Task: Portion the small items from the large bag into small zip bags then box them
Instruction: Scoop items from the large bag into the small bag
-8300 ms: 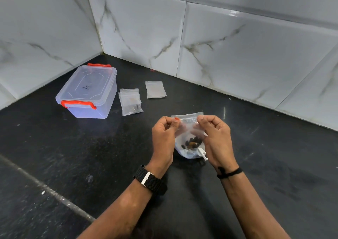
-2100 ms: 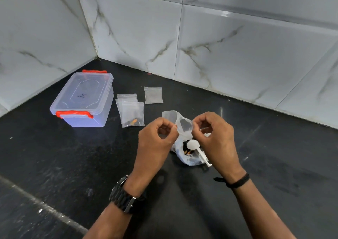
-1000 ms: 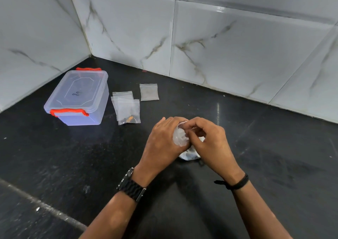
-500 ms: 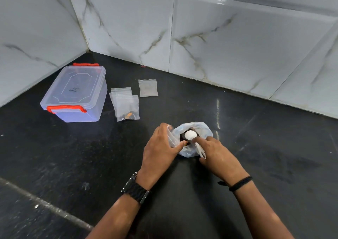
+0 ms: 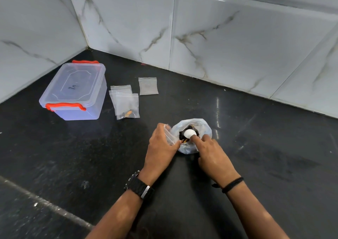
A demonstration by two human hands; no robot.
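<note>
Head view: the large bag (image 5: 198, 147) sits open-mouthed on the black counter (image 5: 274, 165), near its middle. Dark small items (image 5: 182, 135) and a white spoon (image 5: 189, 133) show in its mouth. The left hand (image 5: 161, 148) pinches the bag's left rim with curled fingers. The right hand (image 5: 213, 153) reaches into the mouth, its fingers at the spoon; whether it actually grips the spoon cannot be told. To the upper left lie 2 overlapping zip bags (image 5: 126, 102), the front one holding a few items, and 1 more zip bag (image 5: 148, 85) just beyond. The box (image 5: 75, 90), lid closed with red clips, stands left of them in the corner.
</note>
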